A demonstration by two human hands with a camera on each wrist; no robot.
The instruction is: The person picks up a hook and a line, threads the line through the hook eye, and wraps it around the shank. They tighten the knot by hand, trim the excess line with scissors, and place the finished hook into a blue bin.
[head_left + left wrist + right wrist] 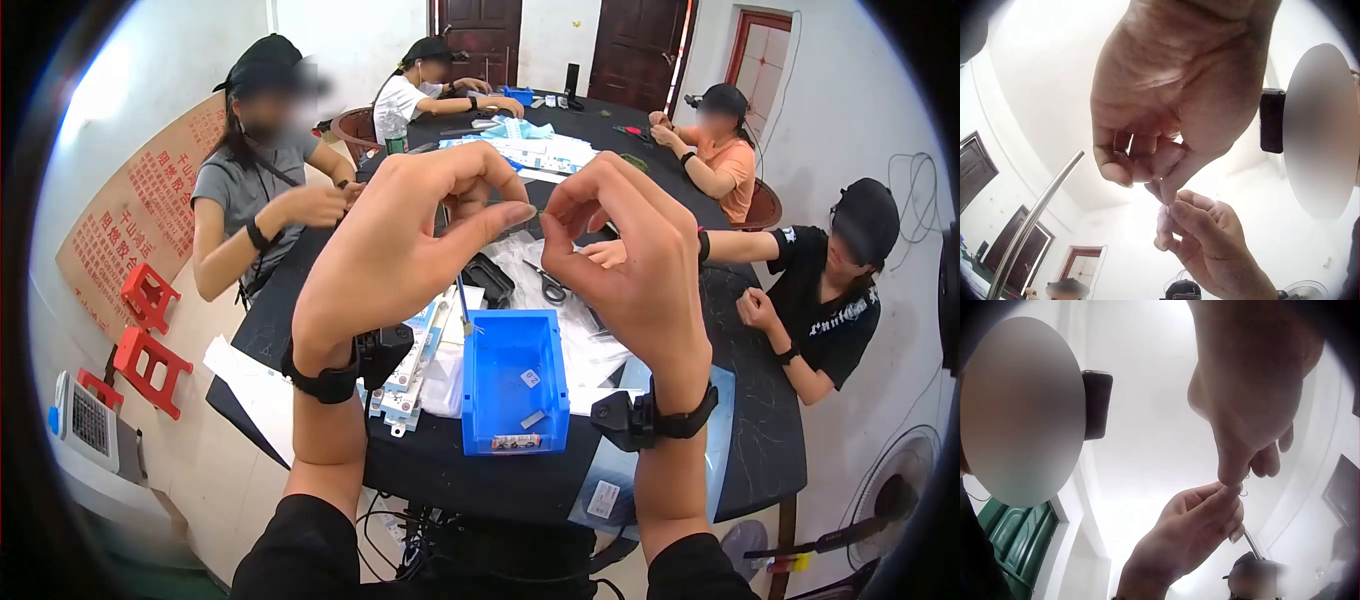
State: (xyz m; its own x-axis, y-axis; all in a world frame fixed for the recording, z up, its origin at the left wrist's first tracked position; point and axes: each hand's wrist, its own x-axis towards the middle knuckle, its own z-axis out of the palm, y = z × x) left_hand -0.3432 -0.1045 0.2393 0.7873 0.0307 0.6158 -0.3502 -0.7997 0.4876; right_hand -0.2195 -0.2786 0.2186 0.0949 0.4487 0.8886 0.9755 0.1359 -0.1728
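Observation:
My left hand (pixel 385 240) and right hand (pixel 640 275) are raised above the table, thumbs and index fingers pinched, fingertips close together. A small, thin, curved thing (pixel 1244 493) shows at the meeting fingertips in the right wrist view, where the left hand (pixel 1179 534) comes from below and the right hand (pixel 1254 387) from above. Both hands seem to pinch it; fingers hide most of it. In the left wrist view the left hand (pixel 1172 94) is above the right hand (pixel 1213 240). Below them stands a blue bin (pixel 490 375) with a few small pieces inside.
Black scissors (pixel 547 284), a black tray (pixel 489 280), white-blue strips (pixel 405 385) and clear plastic bags lie around the bin on the black-covered table (pixel 450 480). Several people sit around it. A metal rod (pixel 1038 215) rises near the left hand.

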